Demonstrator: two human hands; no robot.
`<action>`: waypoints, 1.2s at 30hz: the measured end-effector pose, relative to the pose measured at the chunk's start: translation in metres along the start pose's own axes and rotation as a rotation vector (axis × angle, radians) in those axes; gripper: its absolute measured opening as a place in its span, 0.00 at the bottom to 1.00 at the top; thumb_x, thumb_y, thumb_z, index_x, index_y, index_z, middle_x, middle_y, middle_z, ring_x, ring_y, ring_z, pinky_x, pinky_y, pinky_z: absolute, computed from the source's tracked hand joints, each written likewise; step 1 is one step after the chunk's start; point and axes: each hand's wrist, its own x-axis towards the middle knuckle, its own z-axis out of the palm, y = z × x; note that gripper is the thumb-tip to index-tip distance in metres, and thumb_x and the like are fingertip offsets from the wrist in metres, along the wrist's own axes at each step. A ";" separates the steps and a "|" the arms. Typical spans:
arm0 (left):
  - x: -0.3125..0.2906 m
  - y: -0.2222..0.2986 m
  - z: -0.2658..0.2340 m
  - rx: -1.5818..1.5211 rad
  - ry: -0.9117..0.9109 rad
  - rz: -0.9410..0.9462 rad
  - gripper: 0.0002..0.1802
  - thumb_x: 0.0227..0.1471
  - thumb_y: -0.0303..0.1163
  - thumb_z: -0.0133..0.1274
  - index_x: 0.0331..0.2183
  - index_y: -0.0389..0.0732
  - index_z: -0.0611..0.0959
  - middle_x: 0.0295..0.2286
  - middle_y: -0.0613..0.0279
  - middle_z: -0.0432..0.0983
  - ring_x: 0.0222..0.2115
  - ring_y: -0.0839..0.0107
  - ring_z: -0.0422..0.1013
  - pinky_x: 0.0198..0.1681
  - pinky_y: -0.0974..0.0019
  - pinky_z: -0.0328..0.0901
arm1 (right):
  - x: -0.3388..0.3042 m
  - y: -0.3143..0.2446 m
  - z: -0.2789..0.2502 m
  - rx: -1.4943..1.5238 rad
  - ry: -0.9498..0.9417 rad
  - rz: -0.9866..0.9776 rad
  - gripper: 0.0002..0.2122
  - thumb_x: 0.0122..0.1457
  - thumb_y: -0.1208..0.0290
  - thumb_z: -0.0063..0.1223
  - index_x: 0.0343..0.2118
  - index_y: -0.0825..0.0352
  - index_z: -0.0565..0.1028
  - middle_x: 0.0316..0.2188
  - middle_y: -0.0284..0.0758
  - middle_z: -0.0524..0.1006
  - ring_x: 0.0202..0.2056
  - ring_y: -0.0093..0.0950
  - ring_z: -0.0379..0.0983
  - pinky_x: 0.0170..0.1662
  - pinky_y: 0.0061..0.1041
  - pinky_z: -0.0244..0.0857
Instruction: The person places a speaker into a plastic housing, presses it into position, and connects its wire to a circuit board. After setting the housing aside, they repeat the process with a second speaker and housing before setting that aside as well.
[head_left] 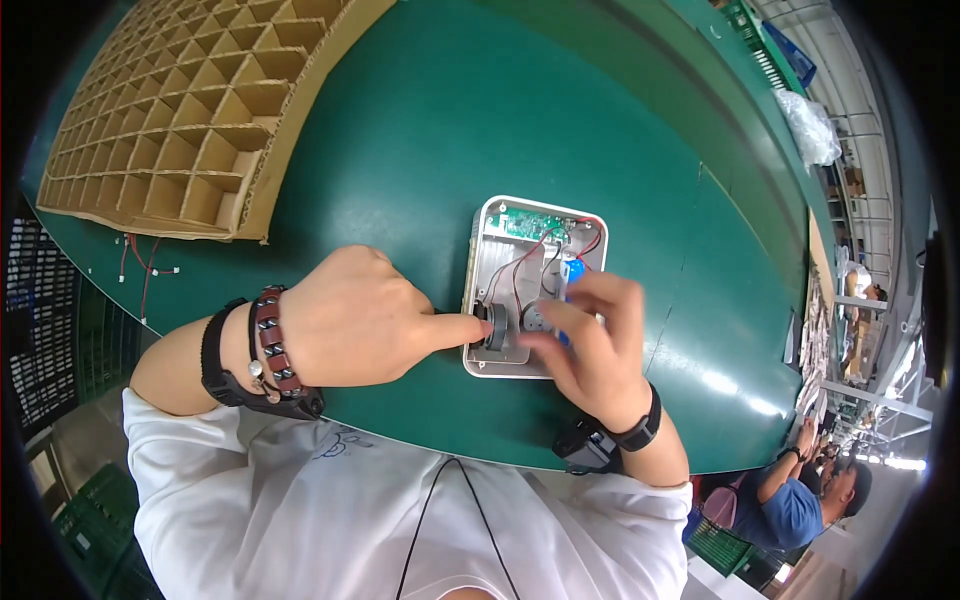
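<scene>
A shallow white plastic housing (590,214) lies open side up on the green table. Inside it are a green circuit board (530,224), red and black wires (518,275), a blue cylindrical cell (573,270) and a grey round part (497,326) by the left wall. My left hand (365,325) reaches in from the left, most fingers curled, with one fingertip against the grey round part. Over the housing's lower right hovers my right hand (595,350), thumb and fingers apart and slightly blurred. Beneath its fingers a perforated round piece (535,317) is partly covered.
A cardboard box with divider cells (215,150) stands at the upper left. Beside it lie loose red wires with white connectors (148,268). A person in blue (765,510) is at the lower right, and clear plastic wrap (806,125) lies at the far right.
</scene>
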 end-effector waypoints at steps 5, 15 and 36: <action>0.014 0.016 -0.005 0.105 0.037 0.052 0.11 0.38 0.30 0.55 0.31 0.49 0.80 0.17 0.71 0.68 0.14 0.71 0.66 0.17 0.67 0.60 | -0.001 0.011 -0.008 -0.118 0.179 0.297 0.13 0.41 0.74 0.62 0.32 0.65 0.73 0.32 0.34 0.69 0.26 0.31 0.67 0.29 0.28 0.59; 0.066 0.031 0.003 0.031 0.453 -0.020 0.08 0.39 0.29 0.57 0.28 0.44 0.78 0.24 0.68 0.70 0.22 0.70 0.68 0.24 0.65 0.63 | -0.007 0.013 -0.028 -0.167 -0.026 0.162 0.12 0.40 0.79 0.61 0.29 0.68 0.71 0.29 0.35 0.69 0.28 0.33 0.66 0.33 0.28 0.60; 0.053 0.020 0.003 0.127 0.544 0.063 0.07 0.35 0.30 0.57 0.18 0.45 0.74 0.17 0.72 0.67 0.21 0.72 0.62 0.23 0.68 0.52 | 0.013 0.008 -0.018 -0.356 0.205 -0.160 0.10 0.40 0.74 0.56 0.29 0.58 0.74 0.27 0.24 0.70 0.27 0.22 0.65 0.35 0.28 0.50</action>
